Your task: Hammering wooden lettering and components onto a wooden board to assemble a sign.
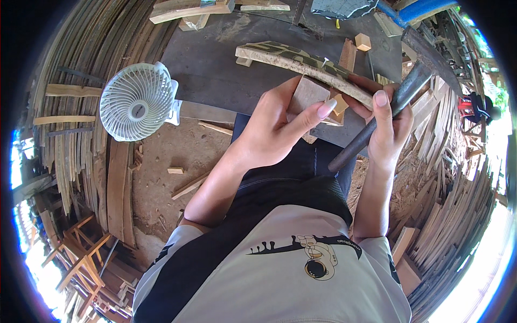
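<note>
L hand (274, 129) has its grip closed on a squared wood block (308, 94), thumb on the near side, just below the long plank (291, 63). R hand (390, 121) has its grip round the hammer (355, 142) handle, & also pinches the plank's R end w/ thumb & fingers, so the tool is prob. parked there, not set to strike. Plank sits raised over the worktop (199, 72), slanting down to the R; what looks like a nail (325, 62) stands proud of its top face, approx. midway along. Step in hand, prob.: offering the block up to the plank's underside, nr the nail; can't tell if they touch. Next move calls for squaring the block under the nail, a firm L hold, & R freed to use the hammer w/o hitting fingers.
</note>
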A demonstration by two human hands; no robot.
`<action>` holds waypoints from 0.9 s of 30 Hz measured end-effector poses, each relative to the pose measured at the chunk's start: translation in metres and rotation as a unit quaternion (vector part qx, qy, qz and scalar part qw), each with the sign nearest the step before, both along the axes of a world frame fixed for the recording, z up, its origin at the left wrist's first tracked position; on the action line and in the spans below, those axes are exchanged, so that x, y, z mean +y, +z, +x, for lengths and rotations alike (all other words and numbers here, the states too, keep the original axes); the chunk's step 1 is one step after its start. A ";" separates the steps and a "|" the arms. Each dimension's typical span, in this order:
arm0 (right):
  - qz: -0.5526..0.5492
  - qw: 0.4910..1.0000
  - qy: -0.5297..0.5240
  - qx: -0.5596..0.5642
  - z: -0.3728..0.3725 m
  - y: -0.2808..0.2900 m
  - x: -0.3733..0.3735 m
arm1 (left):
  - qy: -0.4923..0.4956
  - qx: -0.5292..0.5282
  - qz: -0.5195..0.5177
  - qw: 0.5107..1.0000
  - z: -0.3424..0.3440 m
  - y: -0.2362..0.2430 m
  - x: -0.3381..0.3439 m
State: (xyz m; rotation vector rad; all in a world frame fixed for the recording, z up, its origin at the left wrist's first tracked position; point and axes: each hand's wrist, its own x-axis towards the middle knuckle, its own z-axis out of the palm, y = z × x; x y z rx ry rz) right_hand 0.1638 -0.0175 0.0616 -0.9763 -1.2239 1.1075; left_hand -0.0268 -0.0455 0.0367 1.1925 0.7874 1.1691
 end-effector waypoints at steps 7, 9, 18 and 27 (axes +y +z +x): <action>-0.019 1.000 -0.015 0.009 -0.003 0.009 0.000 | 0.007 -0.005 -0.007 1.000 0.002 0.007 0.000; -0.024 0.999 -0.027 0.007 -0.004 0.013 -0.001 | 0.005 -0.002 -0.005 1.000 0.002 0.008 0.001; 0.007 1.000 -0.009 -0.015 -0.006 0.019 0.000 | -0.001 -0.057 0.005 0.998 0.001 0.005 0.001; 0.057 0.997 -0.044 -0.041 -0.018 0.011 0.003 | 0.023 -0.093 0.032 0.995 0.010 -0.024 0.006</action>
